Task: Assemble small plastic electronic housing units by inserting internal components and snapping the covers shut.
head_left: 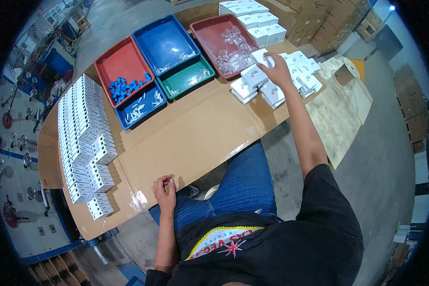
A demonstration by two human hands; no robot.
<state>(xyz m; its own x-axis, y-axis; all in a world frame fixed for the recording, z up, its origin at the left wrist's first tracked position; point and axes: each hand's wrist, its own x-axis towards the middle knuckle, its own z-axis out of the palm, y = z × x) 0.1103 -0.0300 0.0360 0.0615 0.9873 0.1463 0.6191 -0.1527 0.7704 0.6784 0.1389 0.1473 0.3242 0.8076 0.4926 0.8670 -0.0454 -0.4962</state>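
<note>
While reaching far across the cardboard-covered table (195, 138), right hand (277, 71) down on the heap of small white boxes (290, 76), fingers (267, 61) curled around one white box (259, 56) at the heap's far edge, just beside the red tray of clear bags (226, 43). Box sitting under the fingertips, thumb side facing the tray. Left hand (165, 190) resting at the table's near edge, fingers folded loosely inward, holding nothing visible. Blue and green trays (169, 57) further left; rows of white boxes (83, 138) stacked along the left side.
</note>
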